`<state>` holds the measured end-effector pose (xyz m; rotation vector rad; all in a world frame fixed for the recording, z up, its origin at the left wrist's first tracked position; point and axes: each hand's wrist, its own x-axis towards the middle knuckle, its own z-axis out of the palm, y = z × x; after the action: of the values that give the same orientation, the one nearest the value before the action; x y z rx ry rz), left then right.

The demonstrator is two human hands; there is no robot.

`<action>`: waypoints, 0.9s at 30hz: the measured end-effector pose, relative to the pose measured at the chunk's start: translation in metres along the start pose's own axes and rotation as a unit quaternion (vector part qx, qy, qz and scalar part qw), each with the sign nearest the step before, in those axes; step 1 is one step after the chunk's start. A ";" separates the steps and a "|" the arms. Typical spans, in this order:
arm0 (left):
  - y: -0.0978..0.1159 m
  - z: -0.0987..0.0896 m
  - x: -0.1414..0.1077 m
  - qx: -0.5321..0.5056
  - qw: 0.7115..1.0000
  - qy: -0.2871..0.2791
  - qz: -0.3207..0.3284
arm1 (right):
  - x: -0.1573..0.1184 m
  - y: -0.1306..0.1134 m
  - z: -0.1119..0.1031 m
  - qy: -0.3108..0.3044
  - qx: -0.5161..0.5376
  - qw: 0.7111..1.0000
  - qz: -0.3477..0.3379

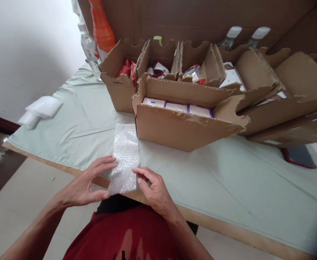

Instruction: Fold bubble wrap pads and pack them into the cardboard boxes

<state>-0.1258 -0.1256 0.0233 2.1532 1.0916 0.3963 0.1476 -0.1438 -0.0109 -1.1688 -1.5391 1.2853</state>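
Note:
A clear bubble wrap bag lies lengthwise on the cloth near the table's front edge, its near end reaching over that edge. At its left side is my left hand, fingers stretched and thumb spread apart, the fingertips and thumb tip beside the wrap's edge. My right hand has its fingers curled, with the index finger and thumb pinching the wrap's right edge. Just beyond the wrap stands a cardboard box holding several white packs with purple edges.
More cut cardboard bins with red packets line the back. An orange bottle and a clear bottle stand back left. Folded bubble wrap lies far left. A dark flat object lies at right.

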 end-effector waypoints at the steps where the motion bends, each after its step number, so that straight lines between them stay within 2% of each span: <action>1: 0.004 0.005 0.000 0.007 1.000 0.005 0.001 | 0.000 0.001 0.001 -0.002 -0.004 1.000 -0.002; 4: 0.013 0.027 0.004 0.061 0.996 0.060 0.015 | -0.001 0.002 0.003 -0.007 -0.017 1.000 -0.010; 8: 0.011 0.056 0.014 0.115 0.980 0.153 0.043 | -0.002 0.003 0.005 -0.007 -0.014 1.000 -0.021; 12: 0.012 0.055 0.019 0.108 0.975 0.193 0.020 | -0.007 0.006 0.002 -0.010 0.004 1.000 -0.010; 14: 0.015 0.048 0.021 0.098 0.976 0.197 0.004 | -0.010 0.007 0.001 0.008 -0.027 1.000 -0.010; 16: 0.019 0.042 0.024 0.088 0.978 0.188 0.004 | -0.011 0.007 0.001 0.038 -0.104 0.993 -0.031; 20: 0.023 0.040 0.032 0.090 0.984 0.147 0.031 | -0.004 0.006 0.006 0.050 -0.239 0.965 -0.093; 24: 0.021 0.040 0.036 0.100 0.988 0.110 0.035 | 0.007 0.005 0.011 0.032 -0.221 0.969 -0.109; 27: 0.014 0.033 0.030 0.088 0.990 0.108 0.020 | 0.009 0.008 0.011 0.059 -0.191 0.973 -0.113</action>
<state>-0.0821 -0.1221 0.0076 2.3325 1.2438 0.5810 0.1355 -0.1370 -0.0206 -1.2359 -1.8215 0.7754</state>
